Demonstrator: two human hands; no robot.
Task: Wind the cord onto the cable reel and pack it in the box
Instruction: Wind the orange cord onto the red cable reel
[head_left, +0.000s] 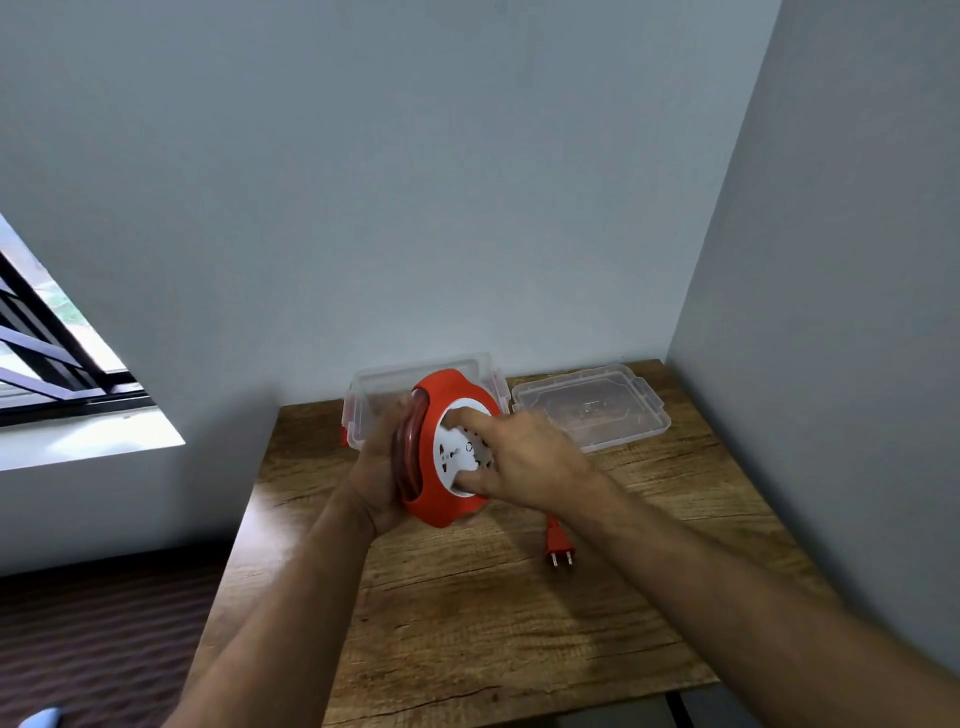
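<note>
Mid-frame, the left hand (382, 467) grips the rim of the tilted cable reel (444, 452), right hand (524, 460) fingers curled into its white face, while the plug (558, 543) lies lower right, nearer the right hand, open box (363, 410) behind.

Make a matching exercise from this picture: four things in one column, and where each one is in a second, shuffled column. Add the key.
Things
1. reel
2. plug
3. lid
4. box

Places
A. on the table, far right, beside the box
B. held up between both hands
C. on the table, below the right wrist
D. at the wall, behind the reel

Pairs: 1-B, 2-C, 3-A, 4-D
</note>
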